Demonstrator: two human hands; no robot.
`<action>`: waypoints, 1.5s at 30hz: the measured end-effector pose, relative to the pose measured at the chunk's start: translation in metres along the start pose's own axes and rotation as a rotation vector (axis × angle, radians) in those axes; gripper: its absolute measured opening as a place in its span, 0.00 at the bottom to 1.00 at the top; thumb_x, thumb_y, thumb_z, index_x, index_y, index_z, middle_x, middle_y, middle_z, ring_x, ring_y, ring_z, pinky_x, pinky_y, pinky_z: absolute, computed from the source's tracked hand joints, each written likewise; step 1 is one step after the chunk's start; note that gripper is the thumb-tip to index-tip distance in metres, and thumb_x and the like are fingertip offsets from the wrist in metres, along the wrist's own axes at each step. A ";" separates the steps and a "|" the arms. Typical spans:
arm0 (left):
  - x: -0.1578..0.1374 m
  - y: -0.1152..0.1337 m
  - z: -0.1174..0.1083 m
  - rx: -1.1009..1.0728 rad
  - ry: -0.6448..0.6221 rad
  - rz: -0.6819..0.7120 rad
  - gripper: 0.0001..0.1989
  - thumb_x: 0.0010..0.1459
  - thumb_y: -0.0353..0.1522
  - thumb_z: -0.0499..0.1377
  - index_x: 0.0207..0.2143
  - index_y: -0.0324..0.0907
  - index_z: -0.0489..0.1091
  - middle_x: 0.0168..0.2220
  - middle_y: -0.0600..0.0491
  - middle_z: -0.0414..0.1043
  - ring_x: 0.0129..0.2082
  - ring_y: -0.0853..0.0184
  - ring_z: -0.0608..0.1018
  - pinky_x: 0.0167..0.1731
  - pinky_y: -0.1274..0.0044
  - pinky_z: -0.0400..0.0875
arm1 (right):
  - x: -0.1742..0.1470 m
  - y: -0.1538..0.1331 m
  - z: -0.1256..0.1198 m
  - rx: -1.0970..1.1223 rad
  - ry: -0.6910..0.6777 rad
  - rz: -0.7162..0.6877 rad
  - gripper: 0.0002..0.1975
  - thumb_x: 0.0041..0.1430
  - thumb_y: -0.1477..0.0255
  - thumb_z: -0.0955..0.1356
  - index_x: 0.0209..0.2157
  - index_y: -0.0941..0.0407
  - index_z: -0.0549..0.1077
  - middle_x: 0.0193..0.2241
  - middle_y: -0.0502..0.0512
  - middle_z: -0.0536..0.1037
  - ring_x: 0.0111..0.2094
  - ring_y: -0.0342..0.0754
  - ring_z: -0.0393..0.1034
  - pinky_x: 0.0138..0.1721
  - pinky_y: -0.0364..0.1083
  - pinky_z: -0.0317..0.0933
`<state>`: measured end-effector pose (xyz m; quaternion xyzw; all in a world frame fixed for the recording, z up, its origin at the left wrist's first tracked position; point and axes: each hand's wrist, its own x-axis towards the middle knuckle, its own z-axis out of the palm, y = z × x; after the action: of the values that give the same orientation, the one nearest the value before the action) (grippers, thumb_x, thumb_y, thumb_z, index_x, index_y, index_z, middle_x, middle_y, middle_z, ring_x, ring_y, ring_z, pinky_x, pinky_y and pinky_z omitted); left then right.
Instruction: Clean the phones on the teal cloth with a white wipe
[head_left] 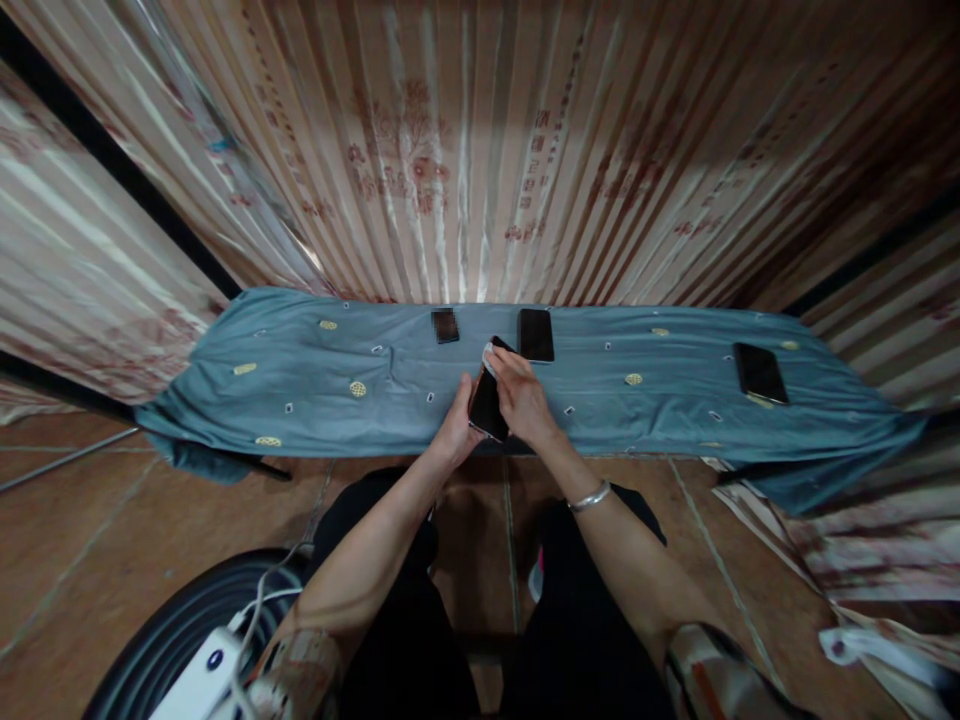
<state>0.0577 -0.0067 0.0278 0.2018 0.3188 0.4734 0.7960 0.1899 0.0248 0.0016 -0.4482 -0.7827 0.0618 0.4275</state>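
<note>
While the left hand [456, 428] closes round the lower left edge of a phone [487, 408], thumb along its side, the right hand [523, 395] pinches a small white pad [488, 357] against the phone's upper end; neither hand is spread wide, and the pad's exact kind is too small to tell. The phone is tilted between the two hands, dark face up, above the near half of a blue cloth [405, 405] printed with yellow shapes; whether it touches the cloth cannot be told.

Just beyond the hands, a small device [445, 325] lies on the cloth to the left, its face showing a grid-like pattern; a black slab [536, 335] lies just beyond the right hand; a second slab [760, 373] lies well apart, near the cloth's right end. A silver bangle [590, 497] rings the right wrist; behind the cloth hangs a pleated curtain [420, 170] with reddish prints; at lower left, a white power strip [199, 680] with a cable [259, 600] rests over a black ribbed round object [161, 640], above the brown tiled floor [75, 530].
</note>
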 end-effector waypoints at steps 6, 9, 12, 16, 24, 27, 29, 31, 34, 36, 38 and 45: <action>0.000 0.005 0.003 -0.056 0.055 0.042 0.26 0.70 0.45 0.45 0.55 0.40 0.74 0.44 0.46 0.81 0.48 0.56 0.81 0.48 0.68 0.76 | -0.004 -0.015 0.002 -0.004 -0.055 -0.026 0.27 0.64 0.81 0.57 0.60 0.56 0.70 0.62 0.61 0.70 0.63 0.54 0.62 0.66 0.61 0.57; 0.000 0.008 0.003 -0.081 0.069 0.042 0.26 0.69 0.46 0.47 0.54 0.39 0.74 0.43 0.46 0.81 0.47 0.57 0.81 0.47 0.69 0.76 | -0.006 -0.022 0.003 0.004 -0.074 -0.031 0.27 0.63 0.81 0.57 0.61 0.55 0.70 0.61 0.59 0.71 0.63 0.53 0.62 0.66 0.60 0.58; 0.000 0.009 0.000 -0.078 0.105 0.048 0.26 0.70 0.46 0.46 0.52 0.38 0.74 0.41 0.46 0.81 0.46 0.59 0.81 0.46 0.70 0.76 | -0.009 -0.029 0.004 0.013 -0.097 -0.040 0.27 0.64 0.81 0.57 0.61 0.55 0.71 0.61 0.59 0.72 0.63 0.53 0.62 0.65 0.59 0.60; 0.002 0.010 -0.003 -0.073 0.159 0.079 0.26 0.67 0.48 0.50 0.45 0.36 0.77 0.40 0.46 0.80 0.46 0.59 0.81 0.46 0.71 0.76 | -0.012 -0.037 0.005 0.023 -0.116 -0.055 0.26 0.65 0.80 0.57 0.61 0.55 0.71 0.61 0.59 0.72 0.62 0.54 0.63 0.65 0.58 0.61; 0.005 0.013 -0.004 -0.073 0.231 0.082 0.29 0.63 0.54 0.51 0.36 0.39 0.77 0.36 0.48 0.80 0.45 0.60 0.82 0.48 0.72 0.75 | -0.018 -0.049 0.004 0.037 -0.167 -0.096 0.25 0.66 0.79 0.57 0.61 0.56 0.71 0.60 0.60 0.72 0.62 0.54 0.64 0.64 0.57 0.62; 0.006 0.014 -0.005 -0.056 0.215 0.085 0.31 0.64 0.54 0.48 0.38 0.38 0.77 0.36 0.47 0.81 0.44 0.59 0.82 0.48 0.71 0.76 | -0.020 -0.052 0.004 0.049 -0.181 -0.102 0.25 0.67 0.79 0.58 0.61 0.55 0.70 0.60 0.59 0.73 0.62 0.53 0.64 0.64 0.57 0.62; 0.007 0.014 -0.007 -0.053 0.200 0.105 0.31 0.65 0.54 0.47 0.40 0.38 0.77 0.35 0.47 0.81 0.43 0.60 0.82 0.48 0.70 0.76 | -0.020 -0.054 0.004 0.067 -0.187 -0.113 0.25 0.67 0.79 0.58 0.62 0.54 0.70 0.60 0.59 0.73 0.62 0.52 0.64 0.65 0.56 0.61; 0.009 0.013 -0.010 -0.062 0.183 0.131 0.32 0.66 0.54 0.46 0.41 0.37 0.77 0.35 0.46 0.81 0.43 0.60 0.83 0.48 0.70 0.76 | -0.020 -0.055 0.003 0.080 -0.186 -0.119 0.25 0.67 0.79 0.57 0.62 0.54 0.70 0.60 0.59 0.73 0.62 0.52 0.64 0.64 0.56 0.62; 0.013 0.012 -0.015 -0.076 0.168 0.151 0.32 0.65 0.54 0.47 0.39 0.37 0.77 0.36 0.45 0.81 0.43 0.60 0.83 0.48 0.71 0.76 | -0.020 -0.056 0.002 0.081 -0.191 -0.121 0.24 0.69 0.77 0.57 0.61 0.52 0.70 0.59 0.58 0.74 0.61 0.52 0.65 0.63 0.56 0.63; 0.015 0.011 -0.018 -0.079 0.165 0.158 0.32 0.64 0.55 0.48 0.37 0.38 0.78 0.36 0.45 0.81 0.43 0.60 0.83 0.47 0.72 0.76 | -0.020 -0.056 0.002 0.076 -0.200 -0.125 0.24 0.69 0.77 0.57 0.61 0.52 0.70 0.58 0.58 0.75 0.60 0.53 0.66 0.63 0.57 0.64; 0.017 0.011 -0.021 -0.083 0.160 0.170 0.31 0.64 0.54 0.49 0.36 0.38 0.78 0.36 0.45 0.81 0.43 0.60 0.83 0.46 0.72 0.76 | -0.021 -0.055 0.003 0.063 -0.203 -0.134 0.23 0.70 0.76 0.57 0.61 0.52 0.71 0.58 0.59 0.75 0.60 0.53 0.66 0.63 0.57 0.64; 0.019 0.014 -0.025 -0.109 0.149 0.177 0.31 0.63 0.54 0.51 0.39 0.37 0.78 0.35 0.45 0.82 0.41 0.59 0.83 0.45 0.70 0.77 | -0.022 -0.050 0.004 -0.014 -0.165 -0.188 0.21 0.70 0.76 0.58 0.57 0.56 0.75 0.55 0.61 0.78 0.58 0.52 0.69 0.62 0.55 0.65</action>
<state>0.0379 0.0172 0.0128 0.1496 0.3318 0.5723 0.7348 0.1594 -0.0204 0.0091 -0.3691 -0.8542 0.0523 0.3624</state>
